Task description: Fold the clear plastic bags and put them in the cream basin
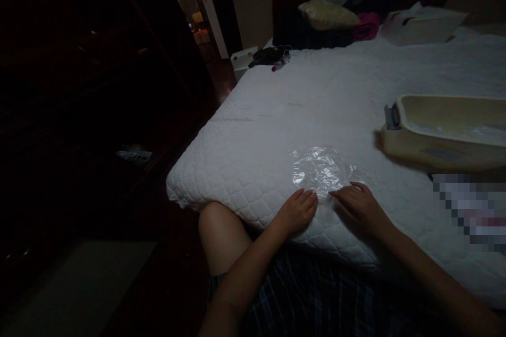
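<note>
A crinkled, clear plastic bag (318, 168) lies on the white quilted bed cover, in front of my lap. My left hand (298, 211) is at its near edge, fingers close together and bent over the film, with the thumb hidden. From the other side my right hand (358, 206) pinches the near edge of the bag, its fingertips pointing left. Only a small gap separates the fingertips of the two hands. Part of the film's right side is hard to make out against the cover.
A beige plastic bin (446, 142) with a grey latch stands on the bed (256, 137) at the right. A blurred-out flat item (474, 210) lies nearer. Toward the headboard are a white box (422, 26), a yellowish pillow-like bundle (330, 15) and a magenta roll (367, 26).
</note>
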`<act>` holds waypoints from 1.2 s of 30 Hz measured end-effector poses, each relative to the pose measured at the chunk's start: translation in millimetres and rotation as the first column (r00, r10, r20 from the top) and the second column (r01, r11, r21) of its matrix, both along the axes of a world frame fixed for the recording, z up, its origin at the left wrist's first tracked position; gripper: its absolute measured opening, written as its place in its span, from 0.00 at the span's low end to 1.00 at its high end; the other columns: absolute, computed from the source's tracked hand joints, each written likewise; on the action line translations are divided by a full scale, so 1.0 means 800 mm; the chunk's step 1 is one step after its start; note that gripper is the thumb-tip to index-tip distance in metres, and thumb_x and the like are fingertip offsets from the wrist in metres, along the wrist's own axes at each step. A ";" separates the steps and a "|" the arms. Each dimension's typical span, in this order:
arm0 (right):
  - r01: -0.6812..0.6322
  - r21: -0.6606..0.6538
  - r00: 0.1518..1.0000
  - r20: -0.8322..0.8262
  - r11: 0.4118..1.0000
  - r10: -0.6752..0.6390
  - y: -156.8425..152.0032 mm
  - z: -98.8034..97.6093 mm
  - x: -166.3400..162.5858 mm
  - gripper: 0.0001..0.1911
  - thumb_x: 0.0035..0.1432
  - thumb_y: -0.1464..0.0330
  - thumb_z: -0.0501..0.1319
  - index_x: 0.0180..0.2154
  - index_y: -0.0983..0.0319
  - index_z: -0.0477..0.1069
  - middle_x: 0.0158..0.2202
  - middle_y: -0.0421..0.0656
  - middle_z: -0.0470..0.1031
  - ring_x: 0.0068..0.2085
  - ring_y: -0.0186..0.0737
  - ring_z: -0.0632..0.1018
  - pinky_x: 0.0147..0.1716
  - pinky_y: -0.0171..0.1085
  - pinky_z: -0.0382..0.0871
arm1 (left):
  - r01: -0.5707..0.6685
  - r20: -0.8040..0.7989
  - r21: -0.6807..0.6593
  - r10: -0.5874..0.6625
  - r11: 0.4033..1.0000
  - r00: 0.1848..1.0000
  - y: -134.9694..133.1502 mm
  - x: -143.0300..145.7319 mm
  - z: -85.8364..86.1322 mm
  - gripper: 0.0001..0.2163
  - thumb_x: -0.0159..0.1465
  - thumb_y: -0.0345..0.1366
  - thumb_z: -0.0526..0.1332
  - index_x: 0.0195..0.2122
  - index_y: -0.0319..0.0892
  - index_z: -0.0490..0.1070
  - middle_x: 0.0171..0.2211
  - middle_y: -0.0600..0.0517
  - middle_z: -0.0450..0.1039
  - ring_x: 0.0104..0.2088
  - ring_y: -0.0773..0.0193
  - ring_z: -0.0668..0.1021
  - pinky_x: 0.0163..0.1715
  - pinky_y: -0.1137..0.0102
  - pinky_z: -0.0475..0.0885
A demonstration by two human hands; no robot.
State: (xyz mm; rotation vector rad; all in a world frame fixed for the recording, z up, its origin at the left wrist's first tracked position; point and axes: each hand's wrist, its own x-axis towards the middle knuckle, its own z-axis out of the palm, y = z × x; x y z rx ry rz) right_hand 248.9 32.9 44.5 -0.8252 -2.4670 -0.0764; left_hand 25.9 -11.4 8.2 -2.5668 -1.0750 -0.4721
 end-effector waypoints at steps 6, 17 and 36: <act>0.112 -0.098 0.993 -0.032 0.989 -0.116 0.006 0.000 -0.019 0.11 0.65 0.66 0.53 0.38 0.62 0.72 0.34 0.44 0.79 0.36 0.40 0.77 0.47 0.45 0.60 | -0.001 -0.002 0.002 0.001 1.000 1.000 -0.002 0.000 0.004 0.14 0.69 0.30 0.50 0.51 0.32 0.69 0.52 0.42 0.72 0.55 0.58 0.73 0.58 0.61 0.68; 0.260 0.023 0.948 -0.195 0.965 -0.251 0.011 -0.025 -0.028 0.11 0.63 0.63 0.56 0.41 0.64 0.70 0.29 0.45 0.76 0.34 0.43 0.74 0.42 0.44 0.62 | 0.005 0.000 0.015 -0.005 1.000 1.000 -0.001 0.000 0.004 0.13 0.69 0.29 0.50 0.49 0.32 0.70 0.52 0.42 0.73 0.55 0.57 0.73 0.57 0.61 0.69; 0.207 0.035 0.973 -0.111 0.978 -0.202 0.008 -0.021 -0.031 0.10 0.63 0.67 0.55 0.39 0.61 0.75 0.37 0.47 0.77 0.38 0.43 0.74 0.45 0.46 0.62 | -0.005 -0.016 0.057 0.006 0.998 1.000 -0.001 -0.001 -0.001 0.13 0.68 0.30 0.51 0.50 0.34 0.71 0.53 0.43 0.72 0.58 0.56 0.70 0.59 0.57 0.66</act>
